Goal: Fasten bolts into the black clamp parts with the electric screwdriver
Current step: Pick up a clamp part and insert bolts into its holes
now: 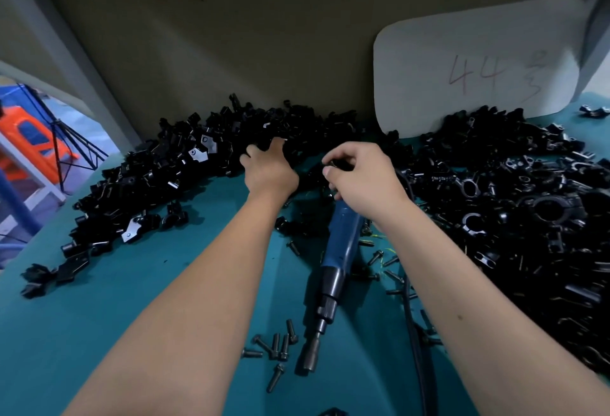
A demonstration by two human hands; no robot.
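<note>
At twelve o'clock, left hand [269,168] digs into the clamp parts [185,165]; right hand [359,178] pinches one. Electric screwdriver [336,260] idle; fastening apparently not begun here.

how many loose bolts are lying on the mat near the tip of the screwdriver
6 bolts: one lying farthest left, one angled beside it, three clustered left of the screwdriver tip, one nearest. More bolts lie farther up, right of the screwdriver.

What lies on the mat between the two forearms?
In the head view, the blue screwdriver lies there, tip toward the camera, with loose bolts scattered left of its tip on the teal mat.
</note>
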